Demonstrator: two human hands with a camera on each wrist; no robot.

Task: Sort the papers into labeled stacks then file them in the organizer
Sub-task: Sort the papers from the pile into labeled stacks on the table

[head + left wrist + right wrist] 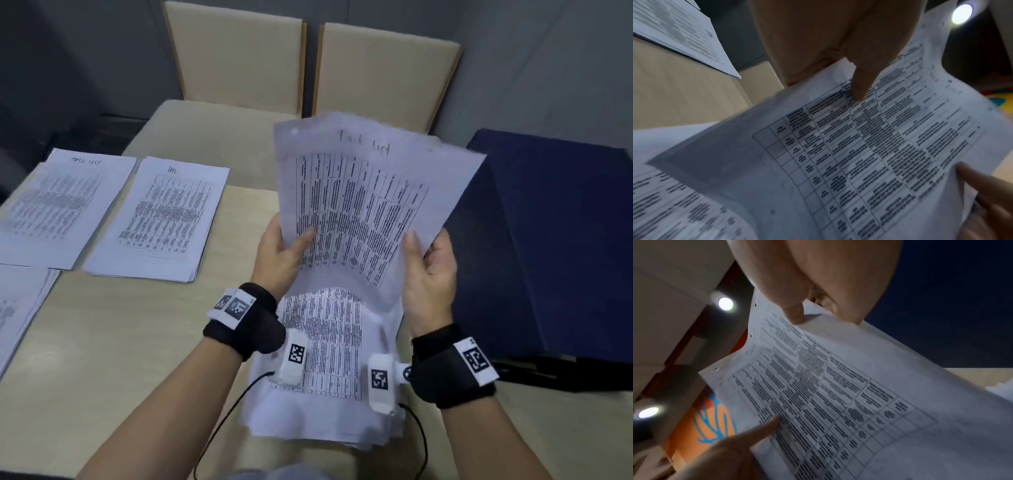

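Sheet up for reading, both hands pinching.
Left hand [279, 253] and right hand [430, 270] pinch sheet [359, 205] by its lower corners, above unsorted pile [325, 404]; matching-headed stack [65, 205] lies far left, left hand nearer.

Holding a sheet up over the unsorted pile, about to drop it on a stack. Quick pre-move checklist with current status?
1. Both hands hold the sheet: left hand, right hand: ok.
2. Heading readable: handwritten, looks like "Task List": ok.
3. Matching stack at far left, similar heading, top free: ok.
4. Only one sheet lifted: cannot tell.
5. Middle stack heading legible: cannot tell.
6. Unsorted pile squared: not ok, edges fanned.
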